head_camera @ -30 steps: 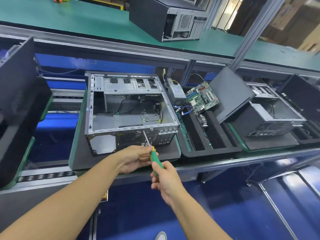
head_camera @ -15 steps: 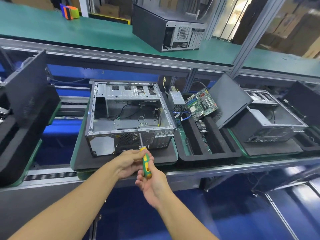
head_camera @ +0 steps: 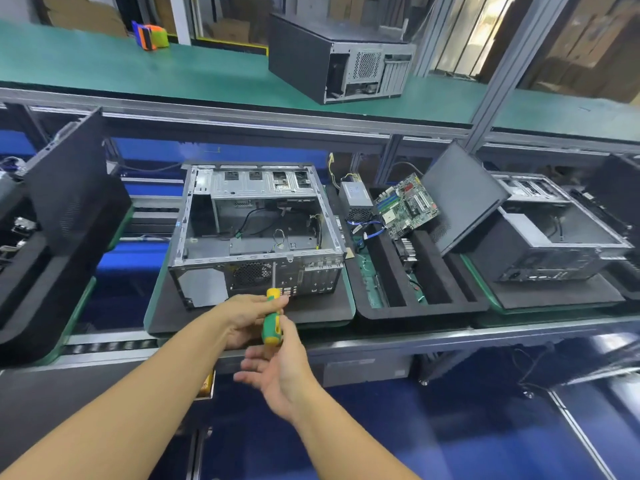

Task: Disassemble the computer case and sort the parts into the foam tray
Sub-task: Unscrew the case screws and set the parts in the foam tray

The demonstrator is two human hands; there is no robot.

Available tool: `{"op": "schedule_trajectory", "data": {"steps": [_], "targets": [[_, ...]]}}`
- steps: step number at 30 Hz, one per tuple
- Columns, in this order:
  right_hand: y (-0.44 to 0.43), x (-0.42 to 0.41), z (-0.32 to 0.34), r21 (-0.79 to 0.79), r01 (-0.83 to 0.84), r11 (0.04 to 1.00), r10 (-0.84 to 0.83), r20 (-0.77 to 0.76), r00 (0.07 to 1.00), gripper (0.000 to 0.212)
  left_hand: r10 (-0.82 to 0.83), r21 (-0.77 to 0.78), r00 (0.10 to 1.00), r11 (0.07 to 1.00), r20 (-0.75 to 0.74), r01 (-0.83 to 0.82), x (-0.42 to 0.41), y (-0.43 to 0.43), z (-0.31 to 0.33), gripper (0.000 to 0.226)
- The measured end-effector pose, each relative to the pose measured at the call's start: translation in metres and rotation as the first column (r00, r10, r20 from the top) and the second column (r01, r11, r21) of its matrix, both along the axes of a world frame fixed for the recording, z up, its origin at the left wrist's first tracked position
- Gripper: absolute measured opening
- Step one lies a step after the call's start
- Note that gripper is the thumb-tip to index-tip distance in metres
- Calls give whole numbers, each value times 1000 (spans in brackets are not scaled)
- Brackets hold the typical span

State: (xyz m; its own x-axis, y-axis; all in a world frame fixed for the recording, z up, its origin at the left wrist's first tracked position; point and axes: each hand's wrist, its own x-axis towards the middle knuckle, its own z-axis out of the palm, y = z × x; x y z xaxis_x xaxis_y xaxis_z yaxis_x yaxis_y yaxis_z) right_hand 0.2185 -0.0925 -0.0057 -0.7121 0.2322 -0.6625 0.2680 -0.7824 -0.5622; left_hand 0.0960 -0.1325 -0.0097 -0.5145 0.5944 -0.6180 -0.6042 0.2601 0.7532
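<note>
The open metal computer case (head_camera: 256, 233) lies on a black foam pad (head_camera: 322, 308), its back panel facing me and a few loose cables inside. To its right, the black foam tray (head_camera: 388, 278) holds a power supply (head_camera: 355, 197), a green motherboard (head_camera: 405, 206), a cooler (head_camera: 408, 251) and a leaning black side panel (head_camera: 460, 199). My left hand (head_camera: 246, 318) grips the upper handle of a green-yellow screwdriver (head_camera: 272, 323), whose shaft points up at the case's back panel. My right hand (head_camera: 277, 372) sits just below the handle, fingers spread, thumb beside it.
A second opened case (head_camera: 554, 244) stands on foam at the right. Black panels and foam (head_camera: 69, 209) fill the left side. A closed case (head_camera: 339, 67) sits on the green upper shelf (head_camera: 104, 67). The conveyor's metal rail (head_camera: 415, 337) runs along the front.
My right hand has let go of the screwdriver handle and spread its fingers below it. My left hand has taken the handle, and the screwdriver now stands nearly upright.
</note>
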Motion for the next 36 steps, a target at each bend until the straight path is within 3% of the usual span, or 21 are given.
{"op": "schedule_trajectory", "data": {"steps": [2, 4, 7, 10, 12, 13, 14, 15, 16, 17, 18, 19, 20, 22, 25, 28, 30, 33, 34, 35, 36], "targets": [[-2, -2, -1, -109, 20, 994, -22, -14, 1000, 61, -22, -25, 1000, 999, -9, 22, -1, -3, -1, 42], [-5, -6, -4, -72, 122, 990, -123, 0, 992, 49, -26, -2, 1000, 1000, -10, 26, -1, -4, -3, 42], [-6, -2, -11, 338, 193, 921, -213, 23, 977, 24, 18, 130, 996, 991, 84, -28, 3, -3, -8, 37], [-1, 8, -21, 814, 32, 580, -131, 54, 990, 19, -59, 151, 997, 987, 57, 50, 9, 0, -10, 35], [1, 12, -29, 948, -54, 314, -83, 84, 993, 26, -68, 142, 997, 988, 44, 61, 12, 5, -9, 42], [2, 13, -31, 964, -86, 250, -76, 108, 991, 29, -44, 132, 998, 991, 45, 37, 13, 8, -9, 44], [3, 14, -32, 958, -86, 273, -69, 109, 992, 30, -10, 118, 999, 993, 42, 5, 14, 9, -9, 43], [4, 13, -30, 911, -51, 410, -60, 83, 995, 30, 20, 101, 999, 995, 39, -24, 14, 9, -10, 42], [5, 11, -25, 782, -2, 623, -58, 48, 997, 30, 45, 90, 998, 995, 34, -48, 13, 7, -11, 41], [5, 9, -19, 560, 44, 827, -62, 13, 998, 34, 63, 85, 997, 994, 33, -66, 12, 5, -11, 43], [6, 8, -15, 307, 75, 949, -75, -10, 997, 43, 71, 88, 996, 993, 48, -75, 10, 2, -13, 44], [6, 7, -12, 107, 92, 990, -91, -13, 996, 51, 75, 105, 994, 991, 84, -83, 9, -1, -14, 42], [7, 6, -12, -11, 108, 994, -108, -8, 994, 56, 77, 129, 990, 987, 121, -92, 9, -4, -14, 37], [6, 2, -12, -25, 160, 987, -160, 2, 987, 53, 70, 170, 988, 981, 140, -93, 9, -9, -15, 33], [4, -3, -13, 311, 241, 919, -250, -13, 968, 33, -10, 190, 996, 982, 84, -6, 6, -11, -14, 33], [1, 2, -13, 672, 122, 731, -183, 22, 983, 23, -86, 121, 996, 989, 32, 82, 6, -6, -2, 43], [-4, 5, -13, 795, 58, 604, -144, 38, 989, 25, -49, 82, 999, 996, 12, 48, 7, 1, 1, 52], [-2, 6, -17, 889, 8, 458, -129, 58, 990, 26, 33, 56, 999, 998, 0, -33, 8, 6, -4, 43], [1, 7, -17, 884, -4, 467, -113, 64, 992, 26, 52, 57, 999, 997, 6, -52, 7, 7, -6, 38], [3, 8, -18, 843, 0, 538, -98, 63, 993, 25, 69, 67, 998, 995, 17, -70, 7, 7, -8, 34], [4, 8, -15, 738, 27, 675, -98, 53, 994, 22, 80, 83, 996, 993, 29, -82, 6, 6, -10, 33]]}}
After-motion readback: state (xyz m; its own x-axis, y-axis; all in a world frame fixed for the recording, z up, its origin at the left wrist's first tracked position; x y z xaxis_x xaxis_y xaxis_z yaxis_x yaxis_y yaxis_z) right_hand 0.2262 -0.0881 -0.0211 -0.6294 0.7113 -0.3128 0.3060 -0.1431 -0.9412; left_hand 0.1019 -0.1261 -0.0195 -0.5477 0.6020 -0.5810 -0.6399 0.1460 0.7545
